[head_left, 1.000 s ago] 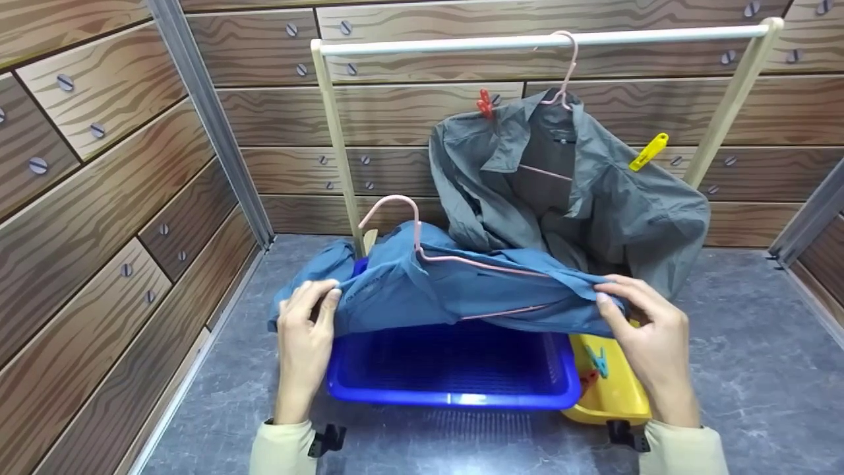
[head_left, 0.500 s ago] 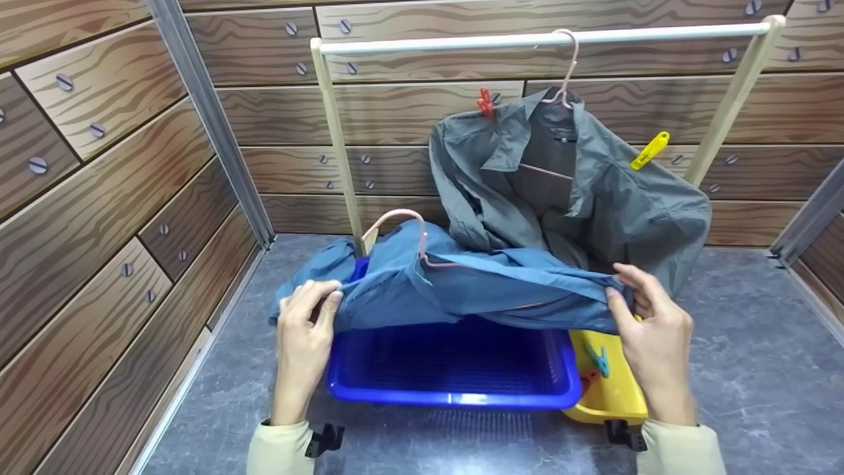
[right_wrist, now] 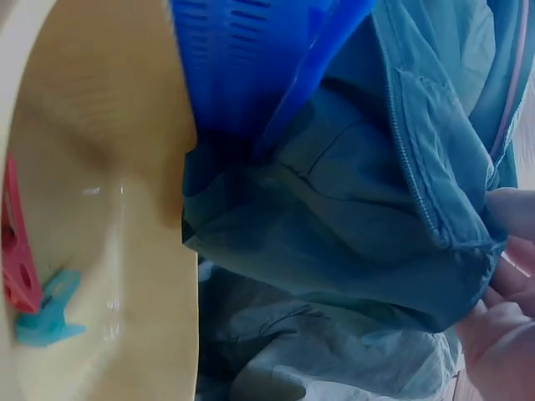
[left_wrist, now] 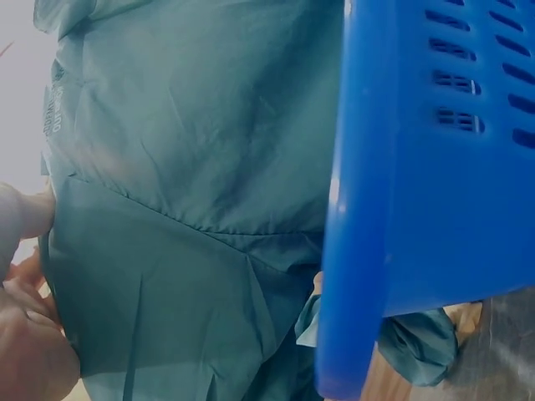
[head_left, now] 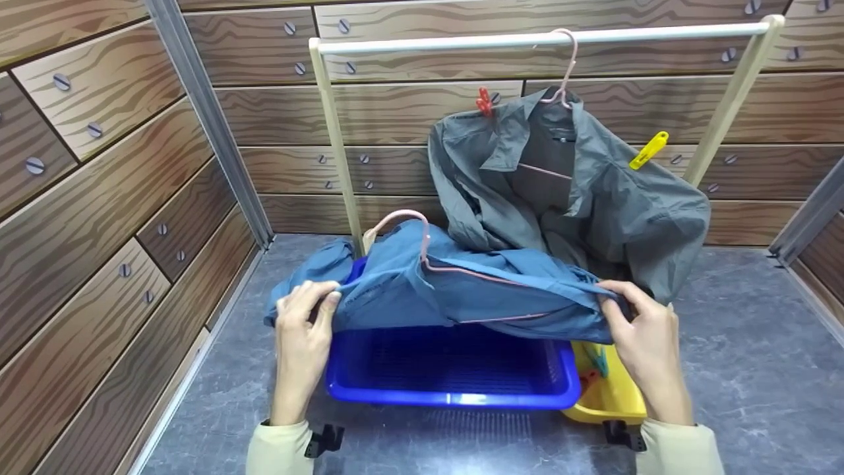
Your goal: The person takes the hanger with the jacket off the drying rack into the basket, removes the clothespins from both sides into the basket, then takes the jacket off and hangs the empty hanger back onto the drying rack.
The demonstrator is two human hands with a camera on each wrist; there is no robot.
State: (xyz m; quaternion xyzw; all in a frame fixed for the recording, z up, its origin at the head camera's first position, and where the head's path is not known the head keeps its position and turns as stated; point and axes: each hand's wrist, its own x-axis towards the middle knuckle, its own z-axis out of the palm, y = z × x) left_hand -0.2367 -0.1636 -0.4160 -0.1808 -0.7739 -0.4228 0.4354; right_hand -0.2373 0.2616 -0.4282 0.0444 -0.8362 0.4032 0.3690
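Note:
A blue zip jacket (head_left: 389,297) is stretched between both hands above the far part of a blue plastic basket (head_left: 455,398). My left hand (head_left: 303,336) pinches its shoulder at the left, thumb and fingers on the cloth edge. On the other side my right hand (head_left: 646,343) pinches the jacket's right edge; the right wrist view shows the zip (right_wrist: 410,159) running close to those fingertips. A pink hanger (head_left: 425,241) lies inside the jacket, its hook sticking up out of the collar and its lower bar showing in the opening.
Behind stands a rack with a white rail (head_left: 428,43), where a grey jacket (head_left: 613,178) hangs with a red clothespin (head_left: 484,102) and a yellow clothespin (head_left: 649,150) on it. A yellow bin (head_left: 616,396) with red and teal clothespins sits right of the basket.
My right hand first slides outward and up along the jacket edge, then comes back inward and lower. The hanger's hook shifts slightly right and down. My left hand keeps its hold.

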